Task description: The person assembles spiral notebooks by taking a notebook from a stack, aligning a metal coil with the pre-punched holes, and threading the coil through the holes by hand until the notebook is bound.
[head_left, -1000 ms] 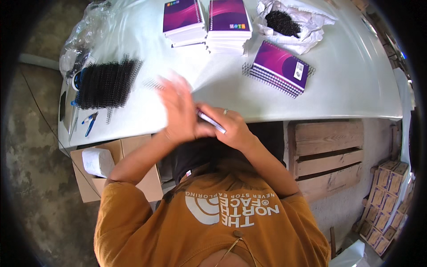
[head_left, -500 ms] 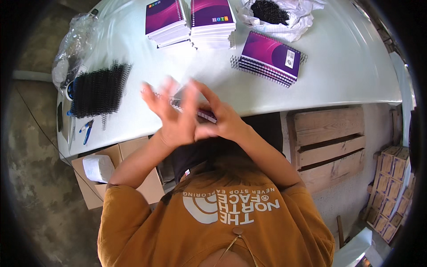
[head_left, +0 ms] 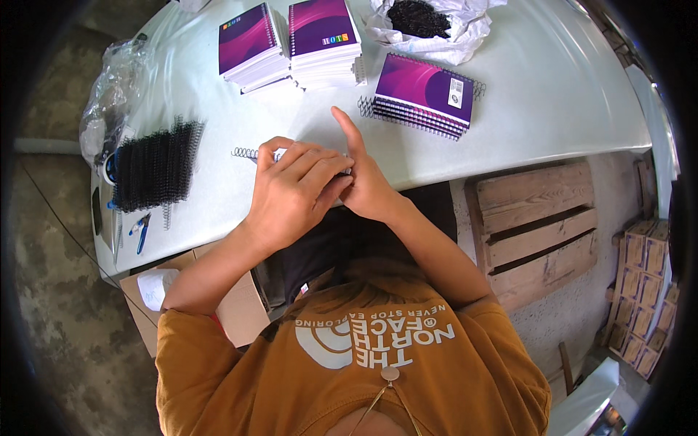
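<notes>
A small notebook, mostly hidden by my fingers, is held over the table's near edge, with a loose end of its black spiral coil (head_left: pixel 243 152) sticking out to the left. My left hand (head_left: pixel 291 190) is closed, its fingers curled over the top of the notebook at the bound side. My right hand (head_left: pixel 369 185) grips the notebook's right end, thumb raised and pointing away from me. Beyond my hands lies a stack of purple notebooks (head_left: pixel 422 83) with coil ends protruding at both sides.
Two tall piles of purple notebooks (head_left: pixel 320 33) stand at the back. A white sack (head_left: pixel 469 33) holds black coils. To the left are a bundle of black spiral coils (head_left: pixel 156 167), blue-handled pliers (head_left: pixel 143 234) and clear plastic (head_left: pixel 102 109). A cardboard box (head_left: pixel 243 309) sits below the table edge.
My left hand has turned over from spread, blurred fingers to curl around the notebook. My right thumb has lifted. The view has shifted slightly.
</notes>
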Motion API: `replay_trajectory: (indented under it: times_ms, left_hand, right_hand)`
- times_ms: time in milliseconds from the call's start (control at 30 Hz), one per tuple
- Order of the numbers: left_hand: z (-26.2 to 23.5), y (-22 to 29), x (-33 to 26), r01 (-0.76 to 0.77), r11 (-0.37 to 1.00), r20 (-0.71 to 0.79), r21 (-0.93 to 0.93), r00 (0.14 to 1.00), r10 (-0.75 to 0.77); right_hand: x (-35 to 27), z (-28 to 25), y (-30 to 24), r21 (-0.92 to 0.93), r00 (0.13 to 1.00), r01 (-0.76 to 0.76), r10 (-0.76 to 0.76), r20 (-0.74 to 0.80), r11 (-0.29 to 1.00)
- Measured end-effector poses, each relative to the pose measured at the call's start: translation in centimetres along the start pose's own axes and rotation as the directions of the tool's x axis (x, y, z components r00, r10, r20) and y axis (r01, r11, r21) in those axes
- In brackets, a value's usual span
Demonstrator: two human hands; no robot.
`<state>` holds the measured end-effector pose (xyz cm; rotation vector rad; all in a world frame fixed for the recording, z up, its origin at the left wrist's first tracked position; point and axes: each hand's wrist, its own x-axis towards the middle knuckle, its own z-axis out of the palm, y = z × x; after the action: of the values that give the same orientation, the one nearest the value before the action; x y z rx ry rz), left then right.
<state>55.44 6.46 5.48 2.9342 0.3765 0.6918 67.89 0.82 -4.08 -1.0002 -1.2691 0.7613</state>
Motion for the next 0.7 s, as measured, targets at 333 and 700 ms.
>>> replay_trajectory:
  times_ms: [333, 700]
  left_hand:
    - [-1.1, -0.1, 2.8, -0.165, 0.977, 0.105, 0.132, 0.983, 0.152]
    - [-0.8, 0.7, 9.4, -0.032, 0.986, -0.253, -0.166, 0.967, -0.011]
  right_hand:
    - [0.2, -1.1, -1.9, -0.139, 1.000, -0.021, 0.019, -0.015, 0.990]
    - [-1.4, -9.5, -7.4, -0.405, 0.927, 0.197, -0.304, -0.220, 0.893]
